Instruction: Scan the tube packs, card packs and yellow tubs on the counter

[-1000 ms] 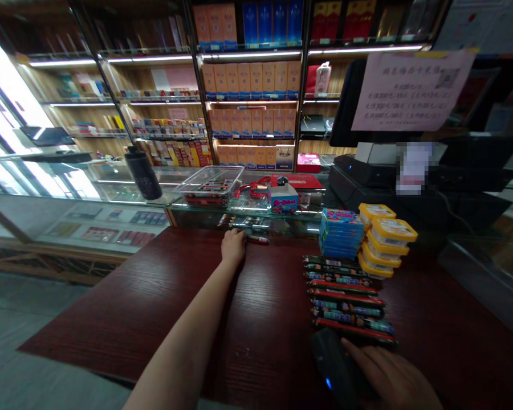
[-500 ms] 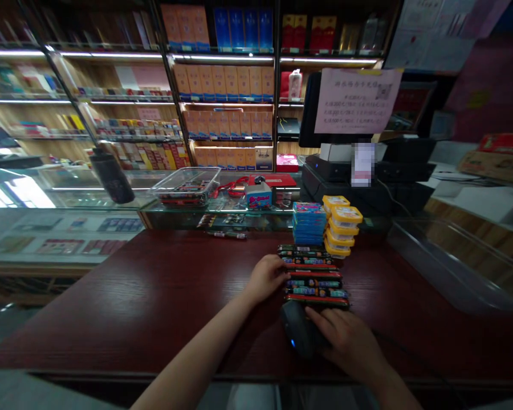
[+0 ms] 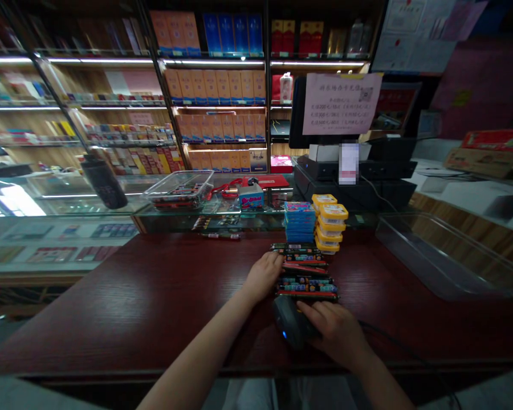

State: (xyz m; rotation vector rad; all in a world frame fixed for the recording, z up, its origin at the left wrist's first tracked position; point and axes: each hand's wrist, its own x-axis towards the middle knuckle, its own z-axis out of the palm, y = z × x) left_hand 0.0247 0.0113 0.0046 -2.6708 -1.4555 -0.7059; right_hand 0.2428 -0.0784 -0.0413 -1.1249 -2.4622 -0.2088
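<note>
My right hand (image 3: 340, 333) is wrapped around a black barcode scanner (image 3: 293, 322) with a lit blue light, close to the near end of a row of packets. Several slim packets (image 3: 308, 289) with dark, red and colourful wrappers lie side by side on the brown table. At their left ends rests my left hand (image 3: 263, 276), its fingers closed at the end of a red-and-dark slim packet (image 3: 305, 269); its fingertips are partly hidden. Behind the row stand a stack of flat blue packs (image 3: 299, 222) and yellow-lidded tubs (image 3: 331, 225).
A clear plastic bin (image 3: 436, 262) sits on the right. On the glass counter are a clear tub (image 3: 179, 191) of packets, a small blue box (image 3: 251, 197) and a dark bottle (image 3: 105, 181). A monitor (image 3: 298, 114) with a paper sign stands behind. The scanner's cable (image 3: 393, 336) trails right.
The view has shifted a little, moving the scene leftward. A gap has opened in the row beside the red-and-dark packet at my left hand. My right hand still holds the scanner.
</note>
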